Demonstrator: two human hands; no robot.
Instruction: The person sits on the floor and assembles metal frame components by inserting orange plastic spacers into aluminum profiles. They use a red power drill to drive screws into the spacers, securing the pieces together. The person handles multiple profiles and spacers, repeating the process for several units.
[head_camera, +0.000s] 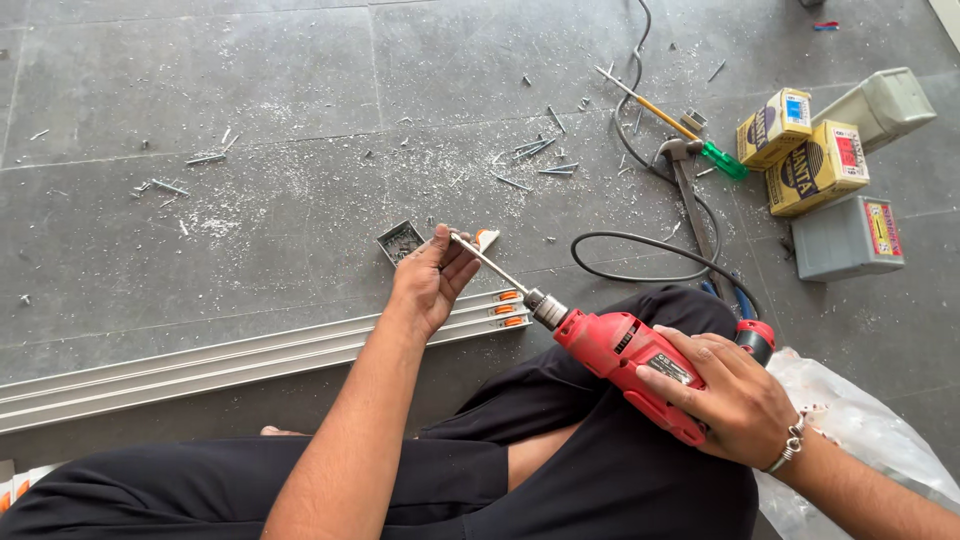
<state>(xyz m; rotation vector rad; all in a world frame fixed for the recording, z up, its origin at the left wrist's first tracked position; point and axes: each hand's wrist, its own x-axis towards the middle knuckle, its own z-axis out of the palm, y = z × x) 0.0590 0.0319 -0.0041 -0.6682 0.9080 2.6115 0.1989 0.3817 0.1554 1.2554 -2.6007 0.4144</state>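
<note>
— Drill (625, 360), red, lies low and right of centre in the frame, over the seated person's black-trousered lap; where's its bit?

— Its long bit (488, 262) runs up-left to the left hand (432, 275) at mid-frame, whose fingers (460, 262) are pinched around the tip.

— And the right hand (735, 395)?

— Wrapped around the drill's body at lower right, fingers clenched on the casing, a bracelet at the wrist.

— What's under the left hand?

— A pale aluminium rail (230, 362) stretching from the left edge to the centre on the grey tiled floor (200, 80), with orange clips at its end. Just above the hand sits a small open box (401, 241).

— Upper right?

— A hammer (690, 190), a green-handled screwdriver (672, 120), two yellow cartons (800, 150), grey boxes and a black cable (640, 275). Metal shavings are scattered over the tiles.
</note>
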